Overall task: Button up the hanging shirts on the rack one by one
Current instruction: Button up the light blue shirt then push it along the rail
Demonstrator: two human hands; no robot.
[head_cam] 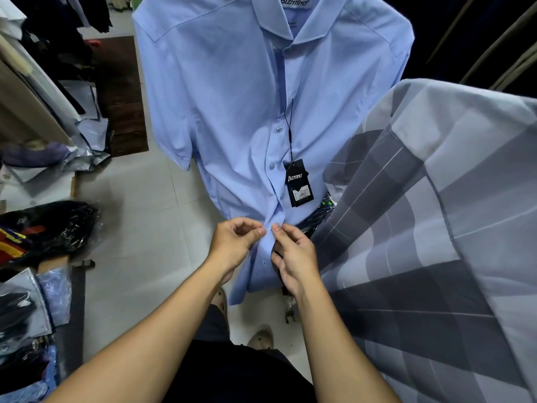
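A light blue short-sleeved shirt (pixel 232 106) hangs straight ahead, its front placket running down the middle. Three buttons (pixel 272 166) show closed on the placket. A black price tag (pixel 299 181) dangles on a cord beside them. My left hand (pixel 235 242) pinches the left edge of the placket low on the shirt. My right hand (pixel 293 251) pinches the right edge just beside it, fingertips almost touching the left hand's. The button between my fingers is hidden. Below my hands the placket hangs loose, with one buttonhole (pixel 265 262) visible.
A grey checked shirt (pixel 436 228) hangs close on the right, overlapping the blue one's side. Bagged garments (pixel 49 228) and folded clothes lie stacked on the left. Pale floor tiles (pixel 139 228) lie below, with my feet near the shirt's hem.
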